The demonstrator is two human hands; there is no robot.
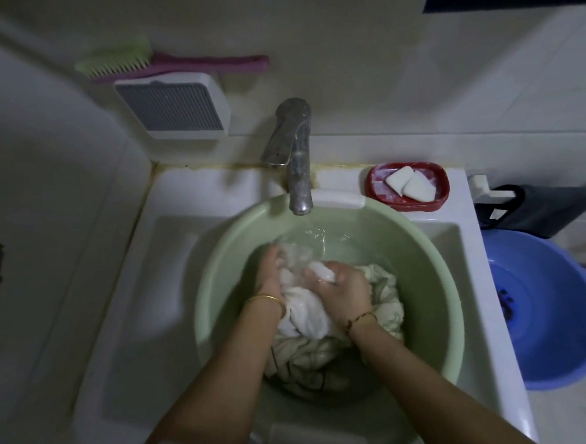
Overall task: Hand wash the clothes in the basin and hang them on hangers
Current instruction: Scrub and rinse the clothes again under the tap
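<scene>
Scrubbing white clothes in the green basin, both hands clamped on the cloth.
The basin sits in the white sink; left hand and right hand grip the wet bundle. At three o'clock a blue basin holds water; at one o'clock a red dish holds two soap pieces.

1. Two basins: one green basin, one blue basin.
2. Two soap pieces in one red soap dish.
3. One faucet.
4. One brush.
5. Two hands: left hand, right hand.
</scene>
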